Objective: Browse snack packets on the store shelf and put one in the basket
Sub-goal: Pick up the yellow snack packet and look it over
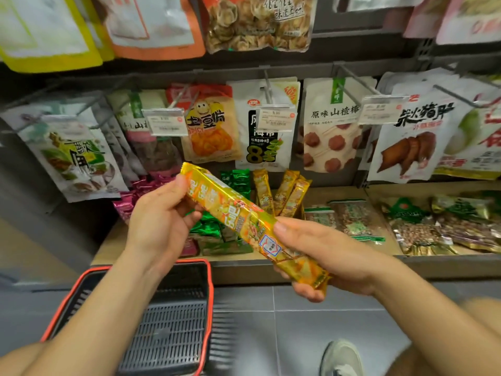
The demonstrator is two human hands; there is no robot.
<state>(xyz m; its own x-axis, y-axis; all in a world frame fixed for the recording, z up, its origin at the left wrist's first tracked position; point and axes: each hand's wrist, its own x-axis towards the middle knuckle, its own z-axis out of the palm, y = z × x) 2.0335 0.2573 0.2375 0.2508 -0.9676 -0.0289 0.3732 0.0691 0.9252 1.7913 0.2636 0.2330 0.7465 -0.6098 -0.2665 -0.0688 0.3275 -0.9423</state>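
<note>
A shopper crouched at a snack display holds a long yellow snack packet (244,221) in both hands, at the centre of the frame, in front of the shelf (352,267) and clear of it. The left hand (160,221) curls its fingers round the packet's upper-left end. The right hand (325,256) grasps the lower-right end, thumb laid across the printed face and fingers wrapped beneath. Neither hand is free.

The step in hand looks like the browsing itself: the packet is off the shelf, face up to the camera, and appears to be under inspection, not on its way down. The basket (189,261), red-rimmed with a dark slatted floor, sits on the tiled floor at lower left, below the left forearm, and nothing shows inside the part that is visible.

The packet's long axis runs diagonally, from upper left to lower right of the frame, with its broad printed side turned up. Its lower-right crimped end pokes out past the right palm; its upper-left end points toward the hanging bags.

To finish, one hand would probably have to let go while the other swings the packet down and to the left, over the rim, before releasing it. The basket mouth looks wide enough to take the packet at almost any angle.

Matching yellow packets (284,194) stand on the shelf just behind, beside green packets (235,180).
</note>
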